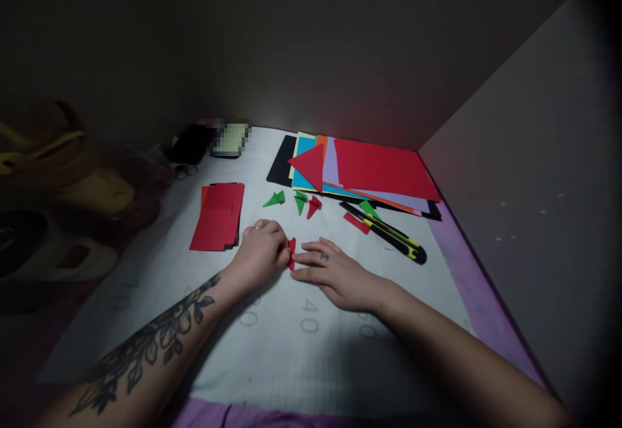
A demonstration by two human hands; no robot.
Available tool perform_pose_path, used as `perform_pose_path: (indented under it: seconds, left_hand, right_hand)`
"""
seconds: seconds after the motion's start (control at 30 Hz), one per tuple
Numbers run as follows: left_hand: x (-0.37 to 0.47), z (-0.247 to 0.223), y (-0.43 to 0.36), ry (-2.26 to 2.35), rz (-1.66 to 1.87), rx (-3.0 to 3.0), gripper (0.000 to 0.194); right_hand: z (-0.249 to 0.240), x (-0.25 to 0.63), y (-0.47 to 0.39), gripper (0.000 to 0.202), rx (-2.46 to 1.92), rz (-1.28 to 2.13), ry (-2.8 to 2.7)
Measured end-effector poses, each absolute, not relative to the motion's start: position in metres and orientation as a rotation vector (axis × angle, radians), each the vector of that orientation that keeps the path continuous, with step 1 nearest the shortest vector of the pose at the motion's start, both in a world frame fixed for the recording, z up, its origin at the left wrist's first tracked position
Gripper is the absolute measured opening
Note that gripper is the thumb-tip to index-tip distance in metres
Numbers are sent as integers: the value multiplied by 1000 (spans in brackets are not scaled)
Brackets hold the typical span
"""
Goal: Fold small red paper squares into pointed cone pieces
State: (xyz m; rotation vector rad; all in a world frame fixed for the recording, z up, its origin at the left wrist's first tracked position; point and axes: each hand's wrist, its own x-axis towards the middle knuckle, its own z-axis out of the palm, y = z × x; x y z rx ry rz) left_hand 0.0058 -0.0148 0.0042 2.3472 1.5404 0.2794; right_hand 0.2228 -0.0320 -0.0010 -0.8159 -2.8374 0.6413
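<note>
Curled fingers and thumb of the left hand [261,250] pinch a narrow red paper strip [292,247] from its left side, apparently to keep it from slipping. Across from them, the right hand [343,276] grips nothing: its fingers are spread, tips at the strip's right edge, perhaps steadying or flattening it. The strip is between both hands, low over a white numbered cloth [340,370], which likely serves as a working surface. Just beyond lie two folded green paper pieces [276,199] and a folded red paper piece [314,206], seemingly set clear of the fingers. A black-and-yellow utility knife [396,237] lies to the right, within easy reach. Left sits a stack of red cards [218,217]; farthest back, overlapping coloured sheets [389,169] look pushed aside for room.
</note>
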Motion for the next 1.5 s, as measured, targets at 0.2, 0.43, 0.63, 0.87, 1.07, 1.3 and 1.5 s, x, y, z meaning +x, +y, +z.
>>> perform_pose_path:
  seconds: [0.2, 0.43, 0.63, 0.87, 1.07, 1.3, 1.5]
  left_hand:
    - [7, 4, -17, 1566, 293, 2361, 17]
    - [8, 4, -18, 1585, 292, 2374, 17]
    - [8, 4, -18, 1569, 307, 2376, 16]
    - [7, 6, -18, 1549, 312, 2363, 17]
    - [4, 5, -17, 1549, 324, 2340, 16]
    - [-3, 1, -17, 1603, 390, 2322, 8]
    - [-7, 1, -15, 1630, 384, 2300, 6]
  right_hand:
    - [1, 223, -32, 36, -813, 645, -2831]
    - [2, 223, -32, 43, -854, 702, -2796]
    - [1, 221, -34, 39, -851, 633, -2830]
    - [2, 221, -35, 37, -821, 552, -2867]
    - [6, 220, -38, 38, -830, 505, -2889]
    - [8, 218, -40, 47, -761, 515, -2966]
    - [14, 210, -46, 42, -700, 392, -3042]
